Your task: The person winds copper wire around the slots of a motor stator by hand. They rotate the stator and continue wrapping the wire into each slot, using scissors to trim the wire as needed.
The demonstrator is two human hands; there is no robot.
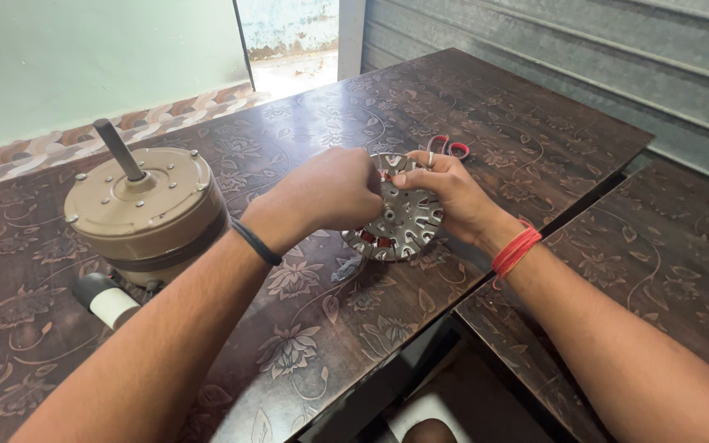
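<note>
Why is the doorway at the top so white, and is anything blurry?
Head view: sunlight outside washes out the doorway; the table shows soft sheen; both hands, left hand and right hand, look sharp on the metal disc.

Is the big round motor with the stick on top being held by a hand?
No, the motor stands alone while both hands, left hand and right hand, hold the metal disc.

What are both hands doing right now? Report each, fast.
Left hand: closed, fingers pinched at the top of the round metal stator.
Right hand: closed on the stator's upper right edge.
</note>
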